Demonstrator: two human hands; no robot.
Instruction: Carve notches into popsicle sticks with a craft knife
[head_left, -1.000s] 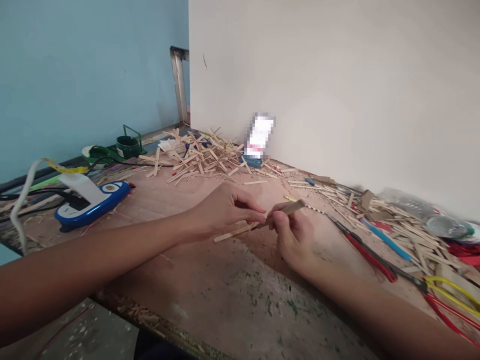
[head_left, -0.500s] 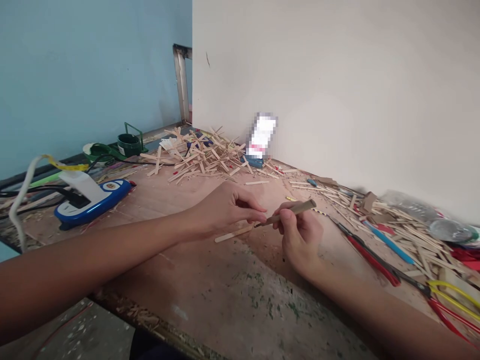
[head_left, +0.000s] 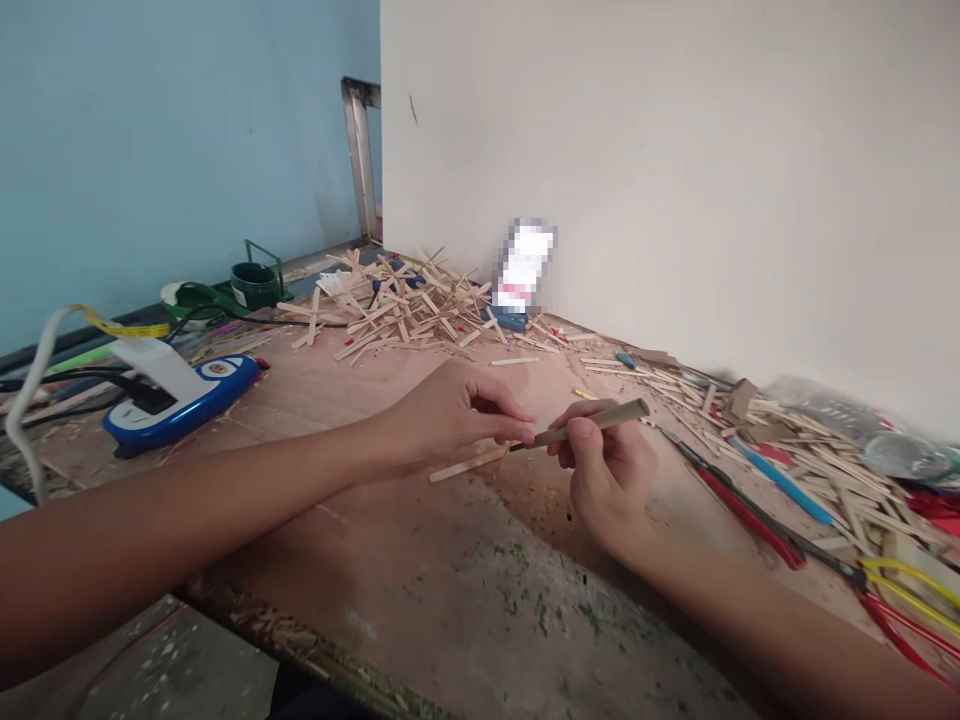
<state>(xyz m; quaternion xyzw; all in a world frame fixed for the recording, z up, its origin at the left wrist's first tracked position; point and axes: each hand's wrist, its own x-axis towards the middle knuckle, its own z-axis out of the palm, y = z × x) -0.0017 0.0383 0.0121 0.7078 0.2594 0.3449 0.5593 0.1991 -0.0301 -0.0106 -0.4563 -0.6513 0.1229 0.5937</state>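
My right hand (head_left: 611, 470) is closed around a wooden-handled tool (head_left: 626, 412). The tool slants down to the left, and its thin dark tip is close to the table. My left hand (head_left: 457, 415) is closed in a pinch beside the tool's lower end; what its fingertips hold, if anything, is hidden. Below these fingertips a flat craft stick (head_left: 465, 468) lies on the table (head_left: 360, 560), its right end near the tool's tip.
Crossed craft sticks (head_left: 405, 310) pile up at the back, beside a propped phone (head_left: 523, 265). A blue power strip (head_left: 184, 405) with cables sits left. Along the right lie red-handled pliers (head_left: 750, 518), a blue stick-like tool (head_left: 784, 482), yellow-and-red-handled scissors (head_left: 862, 575) and loose sticks (head_left: 832, 465).
My right hand has shifted slightly right, and the tool's handle leans further that way. My left hand and the stick below it have hardly moved.
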